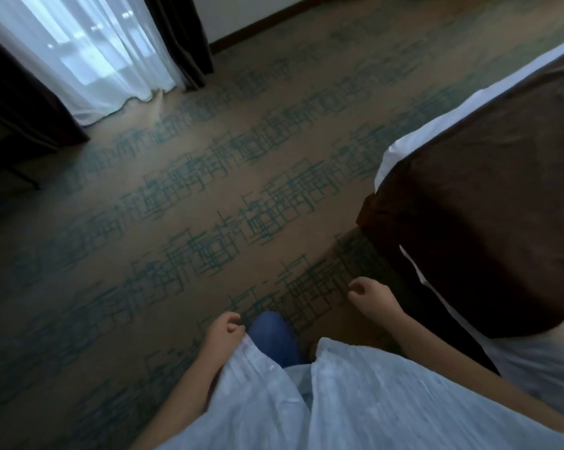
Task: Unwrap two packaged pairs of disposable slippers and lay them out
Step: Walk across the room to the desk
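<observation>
Over a patterned carpet (209, 196) — tan ground with rows of teal line-work — the head view looks down past a pale blue garment (322, 401) and a knee in blue denim (274, 336).

Left hand (223, 331): low centre, beside the denim knee, fingers loosely curled, holding nothing.
Right hand (366, 295): further forward, near the corner of the bed, fingers likewise loosely curled, nothing in them. Both forearms bare.

Bed (485, 222) at right: brown skirt or runner draped over the corner, white sheet showing as a strip along its upper edge and again at the lower right. Its corner points toward the middle of the floor.

Upper left: sheer white curtain (89, 50) with daylight behind, flanked by dark drapes (183, 34) that reach the carpet. White wall with dark skirting board (257, 27) along the top.

Slipper packages — not visible anywhere in this view, so their place, long axis and heading cannot be told. Picture is somewhat blurred.
</observation>
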Available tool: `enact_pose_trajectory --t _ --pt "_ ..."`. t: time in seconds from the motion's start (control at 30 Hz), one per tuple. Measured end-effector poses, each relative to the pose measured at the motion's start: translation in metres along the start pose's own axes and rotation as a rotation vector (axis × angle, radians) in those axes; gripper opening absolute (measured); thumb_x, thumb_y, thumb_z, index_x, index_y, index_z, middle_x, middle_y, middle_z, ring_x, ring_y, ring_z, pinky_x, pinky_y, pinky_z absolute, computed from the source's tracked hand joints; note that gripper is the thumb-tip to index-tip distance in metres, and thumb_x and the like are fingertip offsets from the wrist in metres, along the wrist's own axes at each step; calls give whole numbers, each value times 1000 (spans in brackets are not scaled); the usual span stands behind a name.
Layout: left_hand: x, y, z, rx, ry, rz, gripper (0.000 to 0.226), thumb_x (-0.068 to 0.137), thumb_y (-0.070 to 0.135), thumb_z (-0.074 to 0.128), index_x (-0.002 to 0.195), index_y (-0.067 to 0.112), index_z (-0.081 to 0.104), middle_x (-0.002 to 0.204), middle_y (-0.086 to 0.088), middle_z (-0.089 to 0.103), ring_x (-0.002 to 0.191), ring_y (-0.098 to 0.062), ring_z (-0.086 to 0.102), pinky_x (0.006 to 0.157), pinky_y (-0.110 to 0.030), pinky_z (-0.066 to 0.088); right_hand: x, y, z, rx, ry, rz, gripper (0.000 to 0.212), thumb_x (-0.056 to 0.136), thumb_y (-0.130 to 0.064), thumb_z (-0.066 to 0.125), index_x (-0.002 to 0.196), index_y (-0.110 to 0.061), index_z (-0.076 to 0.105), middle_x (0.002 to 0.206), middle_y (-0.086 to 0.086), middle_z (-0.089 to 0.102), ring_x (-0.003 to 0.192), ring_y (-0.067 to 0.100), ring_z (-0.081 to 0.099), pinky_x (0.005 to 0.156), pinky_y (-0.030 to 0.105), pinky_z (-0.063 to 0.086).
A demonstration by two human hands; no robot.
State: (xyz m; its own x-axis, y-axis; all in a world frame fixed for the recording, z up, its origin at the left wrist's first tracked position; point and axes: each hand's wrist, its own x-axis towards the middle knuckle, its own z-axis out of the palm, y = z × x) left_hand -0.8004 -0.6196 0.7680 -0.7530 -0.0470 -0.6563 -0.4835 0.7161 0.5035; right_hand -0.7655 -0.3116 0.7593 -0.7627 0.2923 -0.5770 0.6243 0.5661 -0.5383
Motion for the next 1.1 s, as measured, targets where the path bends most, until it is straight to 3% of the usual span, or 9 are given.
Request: enact_pose_trajectory --t 0.07,0.17,0.27,0.33,0.43,0.57,0.73,0.87,1.1 --pt "28 7 -11 -50 14 -46 29 84 2 58 113 -2 58 73 -8 58 76 -23 56 75 -29 44 39 -33 -13 18 -35 -27 34 88 -27 55 122 -19 54 108 3 64 84 10 55 72 27 45" --pt "82 29 -30 -60 -9 -78 30 85 0 58 114 -5 56 89 -21 64 83 -30 61 81 -37 48 95 -73 -24 43 -61 -30 35 88 -27 54 122 -18 54 108 3 65 86 13 58 74 28 47" --pt "144 72 -59 22 -91 -49 33 85 2 57 117 -4 55 99 -25 65 89 -29 61 79 -32 46 144 -110 -31 113 -36 12 34 89 -25 55 122 -18 53 99 -2 61 81 11 59 70 26 47" --pt "187 112 -88 83 -143 -6 33 86 5 56 119 1 55 100 -22 65 89 -28 61 76 -28 45 172 -132 -38 157 -19 49 36 89 -23 55 124 -18 52 100 -2 61 82 9 59 72 25 48" --pt "251 185 -134 198 -137 107 33 86 10 54 119 9 56 81 -3 63 70 -13 56 61 -21 42 214 -166 -58 180 31 111 35 89 -22 54 124 -17 52 107 1 64 86 11 59 80 27 51" --pt "325 294 -164 349 -146 278 34 88 17 53 122 14 54 103 -6 66 86 -14 55 75 -20 40 263 -197 -87 233 123 172 31 88 -19 52 119 -15 56 86 -3 63 68 10 58 60 23 46" --pt "390 419 -149 357 -240 438 34 88 20 55 121 16 54 93 0 63 85 -14 59 65 -20 44 304 -198 -116 289 186 290 25 88 -18 52 112 -15 59 79 0 62 69 12 57 61 26 42" --pt "439 496 -119 363 -320 493 34 88 19 56 122 16 52 103 -8 65 95 -22 64 82 -30 49 360 -183 -152 278 141 406 25 86 -22 53 108 -14 58 89 5 66 82 20 61 73 31 47" --pt "509 602 -81 430 -335 466 36 88 14 55 123 12 53 103 -9 66 89 -18 61 79 -24 45 494 -188 -299 206 209 304 26 85 -20 51 108 -15 61 110 6 66 91 19 58 80 29 46"
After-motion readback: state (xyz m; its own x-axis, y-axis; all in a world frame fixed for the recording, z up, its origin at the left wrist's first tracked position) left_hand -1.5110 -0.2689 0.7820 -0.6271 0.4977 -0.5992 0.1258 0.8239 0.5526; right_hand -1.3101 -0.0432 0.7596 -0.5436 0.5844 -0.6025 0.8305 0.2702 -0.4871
